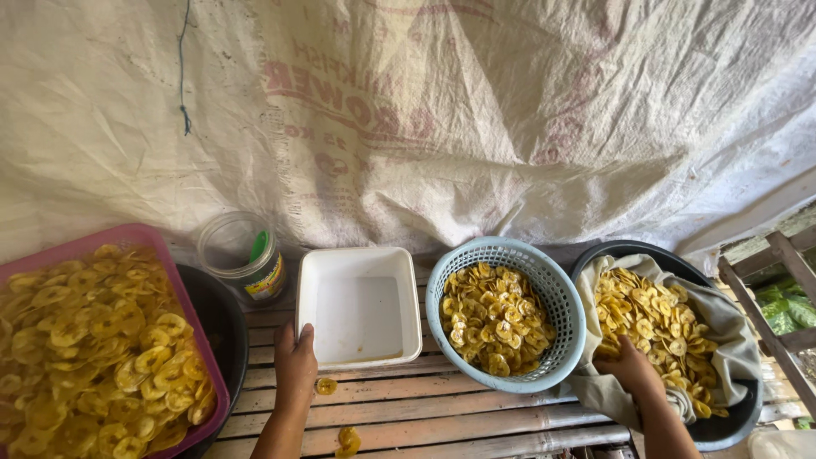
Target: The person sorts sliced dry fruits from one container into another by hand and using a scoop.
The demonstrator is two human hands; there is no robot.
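My left hand (295, 364) rests on the slatted wooden bench, its fingers at the near left edge of a white square tub (406, 272) that holds only a trace of liquid. My right hand (629, 365) reaches into a pile of yellow banana chips (654, 319) lying on a grey cloth (735, 327) inside a black basin (738, 418); whether it holds chips is hidden. Between the two hands stands a light blue mesh basket (565, 302) with more chips.
A pink tray (127, 236) heaped with chips sits over a black basin (223, 323) at the left. A clear jar (242, 255) stands behind the tub. Two loose chips (326, 386) lie on the bench (442, 408). White sacking hangs behind; a wooden frame (778, 297) stands at the right.
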